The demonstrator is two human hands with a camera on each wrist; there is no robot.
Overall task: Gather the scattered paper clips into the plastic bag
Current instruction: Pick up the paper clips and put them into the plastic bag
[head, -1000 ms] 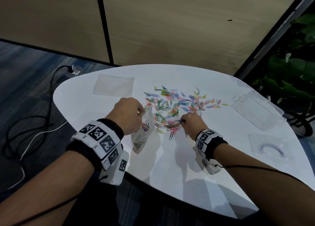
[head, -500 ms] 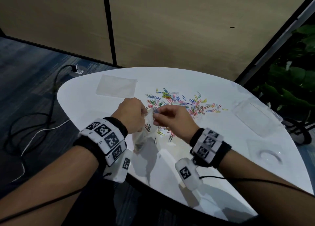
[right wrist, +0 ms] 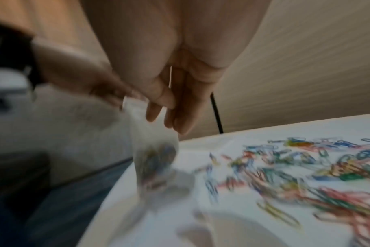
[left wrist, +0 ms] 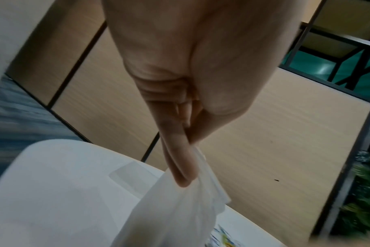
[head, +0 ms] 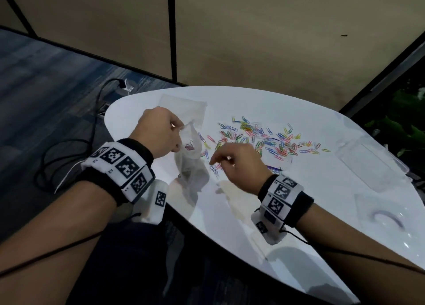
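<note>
Several coloured paper clips (head: 264,139) lie scattered across the middle of the white table (head: 299,201). My left hand (head: 178,136) pinches the rim of a clear plastic bag (head: 190,157) and holds it up above the table's left part; a few clips show inside. The left wrist view shows the fingers (left wrist: 186,167) pinching the bag (left wrist: 175,217). My right hand (head: 220,161) hovers just right of the bag, fingers loose, nothing seen in them. In the right wrist view, the right hand (right wrist: 169,113) hangs beside the bag (right wrist: 154,158), with the clips (right wrist: 306,167) blurred to the right.
A flat clear bag (head: 184,104) lies at the table's back left. A clear plastic box (head: 368,164) and a clear tray (head: 386,215) sit at the right. Cables (head: 69,148) run over the floor on the left. Plants (head: 402,120) stand at the right.
My right hand went from the clip pile to the bag's mouth and has now drawn back a little, fingers loose. My left hand has raised the bag.
</note>
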